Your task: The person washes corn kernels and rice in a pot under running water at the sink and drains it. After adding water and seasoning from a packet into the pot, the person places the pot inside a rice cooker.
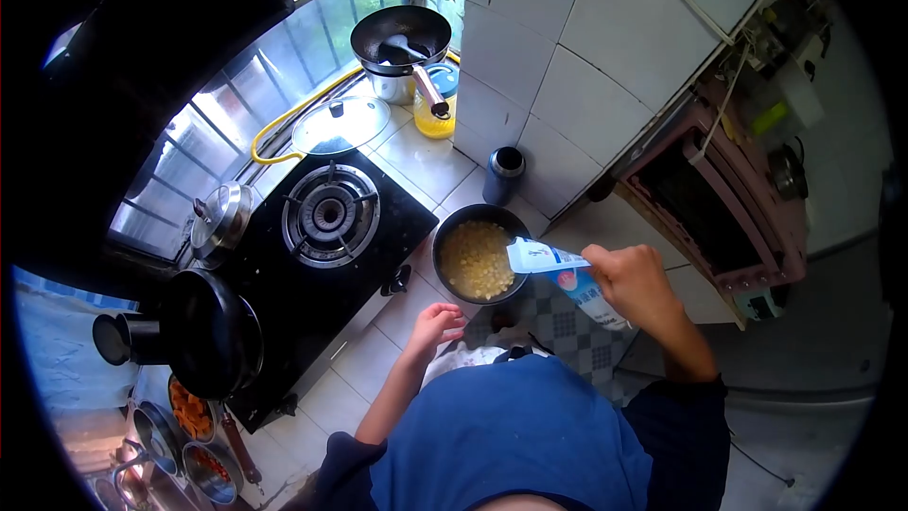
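Note:
My right hand grips a blue-and-white packet, whose pale top end reaches over the right rim of a dark pot. The pot stands on the white tiled counter and holds small pale-yellow pieces in a cloudy liquid. Just below the pot's lower-left rim is my left hand, with nothing in it and its fingers loosely bent and apart. Whether anything is coming out of the packet I cannot make out. A dark flask stands behind the pot.
Left of the pot is a black gas stove, with a dark pan on its near burner. A glass lid and a wok are behind. Bowls of cut food sit lower left; a pink oven is right.

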Action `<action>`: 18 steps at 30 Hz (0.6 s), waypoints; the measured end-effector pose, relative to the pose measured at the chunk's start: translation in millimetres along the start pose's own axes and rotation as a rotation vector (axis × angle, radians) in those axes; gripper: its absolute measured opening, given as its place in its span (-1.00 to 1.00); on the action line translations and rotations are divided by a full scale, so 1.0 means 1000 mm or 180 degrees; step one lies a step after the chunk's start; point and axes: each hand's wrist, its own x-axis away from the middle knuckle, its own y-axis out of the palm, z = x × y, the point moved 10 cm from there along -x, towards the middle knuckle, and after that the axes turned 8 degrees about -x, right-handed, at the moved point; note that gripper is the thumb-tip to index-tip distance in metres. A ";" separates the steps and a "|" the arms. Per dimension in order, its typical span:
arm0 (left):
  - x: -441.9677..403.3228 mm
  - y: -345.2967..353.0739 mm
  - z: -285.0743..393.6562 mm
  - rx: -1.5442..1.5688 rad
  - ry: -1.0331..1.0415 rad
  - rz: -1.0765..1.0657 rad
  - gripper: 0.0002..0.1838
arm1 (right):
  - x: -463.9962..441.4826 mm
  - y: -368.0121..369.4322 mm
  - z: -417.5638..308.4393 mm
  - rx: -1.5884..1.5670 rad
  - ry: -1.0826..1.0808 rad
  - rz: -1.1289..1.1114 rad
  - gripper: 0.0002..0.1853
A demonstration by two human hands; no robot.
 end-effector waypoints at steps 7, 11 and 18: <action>0.007 -0.006 -0.002 0.0067 0.0057 -0.0030 -0.82 | -0.003 0.003 -0.003 -0.0121 0.0146 -0.0141 -0.96; 0.008 -0.016 -0.011 0.0115 0.0039 0.0074 -0.83 | -0.004 0.000 -0.003 -0.0169 0.0168 -0.0092 -0.96; 0.008 -0.018 -0.014 0.0153 0.0042 0.0073 -0.83 | -0.005 -0.013 -0.004 -0.0460 0.0187 0.0204 -0.94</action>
